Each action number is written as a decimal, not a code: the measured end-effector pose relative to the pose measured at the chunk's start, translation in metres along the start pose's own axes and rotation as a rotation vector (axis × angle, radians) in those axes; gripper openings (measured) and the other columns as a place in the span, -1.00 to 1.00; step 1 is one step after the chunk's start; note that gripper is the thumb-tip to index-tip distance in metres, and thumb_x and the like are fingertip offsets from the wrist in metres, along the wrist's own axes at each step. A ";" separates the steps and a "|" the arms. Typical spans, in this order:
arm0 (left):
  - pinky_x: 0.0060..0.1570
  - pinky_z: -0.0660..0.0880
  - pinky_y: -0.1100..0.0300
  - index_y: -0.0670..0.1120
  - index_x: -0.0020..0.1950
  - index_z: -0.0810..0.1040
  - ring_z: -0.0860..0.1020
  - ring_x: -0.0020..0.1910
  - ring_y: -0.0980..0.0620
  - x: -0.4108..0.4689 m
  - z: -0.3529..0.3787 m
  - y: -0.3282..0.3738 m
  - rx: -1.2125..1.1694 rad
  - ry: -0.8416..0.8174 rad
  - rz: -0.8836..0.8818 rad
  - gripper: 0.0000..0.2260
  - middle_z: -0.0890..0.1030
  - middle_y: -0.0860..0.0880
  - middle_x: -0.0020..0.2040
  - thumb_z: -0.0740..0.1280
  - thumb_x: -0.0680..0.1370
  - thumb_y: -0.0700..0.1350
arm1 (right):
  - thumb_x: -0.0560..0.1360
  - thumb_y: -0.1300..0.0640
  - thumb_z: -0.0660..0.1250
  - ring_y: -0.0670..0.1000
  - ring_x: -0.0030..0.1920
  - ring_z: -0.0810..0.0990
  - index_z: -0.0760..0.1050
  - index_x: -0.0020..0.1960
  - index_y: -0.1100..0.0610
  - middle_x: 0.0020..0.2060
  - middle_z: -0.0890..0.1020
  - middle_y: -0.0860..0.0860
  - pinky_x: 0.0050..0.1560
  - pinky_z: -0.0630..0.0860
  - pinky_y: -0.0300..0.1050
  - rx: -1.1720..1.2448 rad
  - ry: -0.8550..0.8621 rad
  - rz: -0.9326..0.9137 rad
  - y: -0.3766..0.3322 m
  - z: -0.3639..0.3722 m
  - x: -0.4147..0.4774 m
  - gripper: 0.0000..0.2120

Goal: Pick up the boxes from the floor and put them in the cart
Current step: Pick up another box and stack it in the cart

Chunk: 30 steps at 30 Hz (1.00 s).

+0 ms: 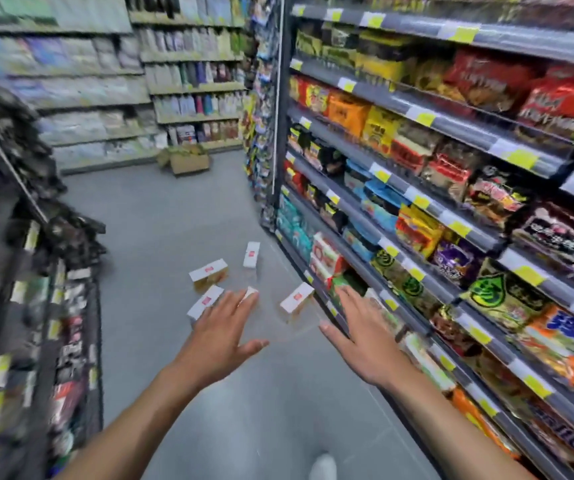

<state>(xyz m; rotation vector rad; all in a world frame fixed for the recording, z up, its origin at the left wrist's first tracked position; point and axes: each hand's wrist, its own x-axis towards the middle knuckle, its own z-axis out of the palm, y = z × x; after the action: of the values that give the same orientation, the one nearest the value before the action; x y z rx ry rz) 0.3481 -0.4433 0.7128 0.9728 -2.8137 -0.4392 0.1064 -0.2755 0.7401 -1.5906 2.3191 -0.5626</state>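
Fingers (235,301) of left hand (221,329) and right hand (360,329) are spread straight and hold nothing. Five small boxes (208,271) lie scattered on the floor (174,220) just beyond the fingers. One is between the two hands, another partly hidden behind the left fingers. The cart is not in view. I judge it best to lower both hands, take the nearest box across its long sides with thumb opposing fingers, and slow before closing, as the view is blurred.
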 end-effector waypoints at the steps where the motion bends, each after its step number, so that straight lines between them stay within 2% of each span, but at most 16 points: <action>1: 0.55 0.10 -0.10 0.08 0.65 0.04 0.02 0.63 -0.06 0.006 0.000 -0.008 -0.004 0.008 -0.027 -0.15 0.08 0.02 0.66 -0.01 0.45 0.49 | 0.44 -0.59 -0.19 0.00 0.64 -0.01 -0.05 0.67 -0.07 0.66 0.03 -0.06 0.61 -0.02 0.07 0.015 -0.008 -0.015 0.001 0.004 0.017 -0.05; 6: 0.54 0.14 -0.12 0.09 0.66 0.00 -0.01 0.64 -0.04 0.057 0.005 -0.045 0.007 0.021 -0.140 -0.05 0.01 0.04 0.67 -0.15 0.40 0.60 | 0.47 -0.59 -0.18 -0.02 0.64 -0.02 -0.05 0.67 -0.10 0.66 0.04 -0.06 0.60 0.02 0.16 0.013 -0.036 -0.087 0.018 0.019 0.109 -0.09; 14: 0.49 0.27 -0.05 0.08 0.64 0.10 0.14 0.60 -0.01 0.179 0.006 -0.087 -0.026 0.032 -0.263 -0.20 0.16 0.05 0.63 0.07 0.50 0.47 | 0.55 -0.49 -0.06 -0.03 0.64 -0.06 -0.05 0.66 -0.18 0.66 0.01 -0.08 0.61 -0.03 0.08 0.033 -0.100 -0.142 0.061 0.009 0.259 -0.24; 17: 0.50 0.25 -0.06 0.07 0.64 0.10 0.12 0.61 -0.02 0.219 0.013 -0.098 -0.040 0.029 -0.322 -0.18 0.15 0.03 0.64 0.07 0.48 0.47 | 0.57 -0.47 -0.04 -0.02 0.64 -0.04 -0.05 0.65 -0.18 0.66 0.02 -0.07 0.60 0.02 0.13 0.010 -0.142 -0.144 0.086 0.011 0.312 -0.25; 21: 0.53 0.12 0.03 0.06 0.66 0.08 0.06 0.63 -0.02 0.254 0.023 -0.111 -0.098 0.031 -0.375 -0.24 0.09 0.03 0.66 0.26 0.56 0.33 | 0.58 -0.44 0.00 0.02 0.64 -0.02 -0.03 0.66 -0.15 0.66 0.02 -0.03 0.59 0.05 0.15 0.025 -0.204 -0.108 0.108 0.018 0.364 -0.26; 23: 0.53 0.10 0.06 0.05 0.66 0.07 0.06 0.63 -0.02 0.268 0.028 -0.121 -0.117 0.018 -0.399 -0.24 0.08 0.04 0.66 0.27 0.57 0.32 | 0.61 -0.39 0.05 0.04 0.64 -0.02 -0.04 0.66 -0.15 0.66 0.02 -0.02 0.60 0.04 0.15 0.021 -0.240 -0.092 0.116 0.023 0.389 -0.29; 26: 0.50 0.16 0.05 0.01 0.64 0.12 0.13 0.61 -0.06 0.291 0.036 -0.145 -0.114 0.001 -0.422 -0.18 0.15 0.00 0.64 0.13 0.50 0.43 | 0.61 -0.40 0.05 0.05 0.64 -0.02 -0.04 0.66 -0.15 0.66 0.00 -0.04 0.60 0.04 0.15 0.001 -0.277 -0.084 0.125 0.036 0.428 -0.28; 30: 0.50 0.20 0.01 -0.01 0.64 0.16 0.17 0.59 -0.07 0.330 0.054 -0.188 -0.139 -0.021 -0.460 -0.21 0.19 -0.02 0.63 0.22 0.52 0.38 | 0.60 -0.39 0.06 0.05 0.64 -0.02 -0.04 0.66 -0.14 0.66 0.01 -0.02 0.60 0.05 0.14 -0.014 -0.334 -0.052 0.126 0.058 0.488 -0.28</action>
<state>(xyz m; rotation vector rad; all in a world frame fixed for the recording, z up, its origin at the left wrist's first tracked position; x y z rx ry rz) 0.1880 -0.7772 0.6125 1.5889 -2.5169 -0.6853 -0.1476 -0.6997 0.6282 -1.6138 2.0442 -0.2660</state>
